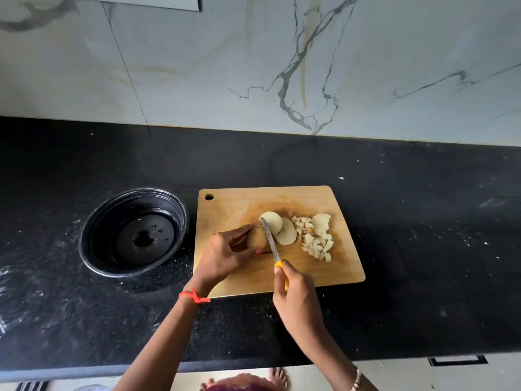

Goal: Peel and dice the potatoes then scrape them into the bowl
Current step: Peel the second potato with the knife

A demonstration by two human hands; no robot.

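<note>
Head view: potato (pixel 258 237) part sliced, part diced.

Black bowl (pixel 134 232), tan board (pixel 239 201), yellow-handled knife (pixel 273 244), veined marble wall (pixel 282 66).

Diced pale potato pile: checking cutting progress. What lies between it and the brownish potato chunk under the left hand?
Head view: the yellow-handled knife's steel blade and two round pale potato slices, lying on the wooden cutting board.

Black counter (pixel 394 221) carries 1 black bowl (pixel 93 221) beside wooden board (pixel 231 204).
</note>
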